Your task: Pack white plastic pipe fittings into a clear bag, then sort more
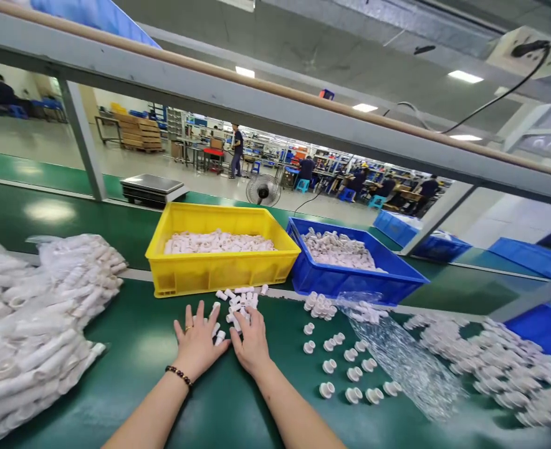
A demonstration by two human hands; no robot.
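My left hand (199,340) lies palm down over the green tabletop, its fingers spread among small white plastic fittings (235,304). A ring and a dark beaded bracelet (179,374) are on that arm. Close beside it, my right hand (252,342) rests with fingertips at the near side of the same loose pile, fingers stretched out. Neither hand grips a piece that I can see; some fittings are partly hidden by the fingers. Right behind the pile stands a yellow bin (224,274) holding many similar white pieces. A blue bin (350,279) of white fittings stands to its right.
Flanged white fittings (354,373) stand in loose rows at the right, beside a clear plastic bag (411,362). Heaped white parts (500,368) lie farther right, bagged white tubes (37,349) at left. A metal beam (275,118) crosses above; a scale (151,189) sits behind.
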